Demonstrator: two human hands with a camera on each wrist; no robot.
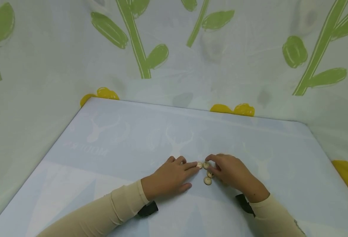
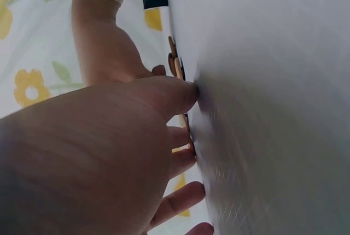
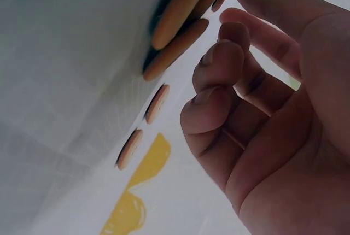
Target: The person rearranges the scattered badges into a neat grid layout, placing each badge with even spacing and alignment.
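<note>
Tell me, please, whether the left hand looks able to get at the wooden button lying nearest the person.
Probably yes: the left hand lies flat beside that wooden button, with only bare table between them; the right hand sits on its other side.

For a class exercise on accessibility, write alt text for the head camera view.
Two hands in beige sleeves, left hand and right hand, touch a cluster of small round wooden buttons on a pale blue tablecloth, with a leaf-patterned curtain behind.
</note>
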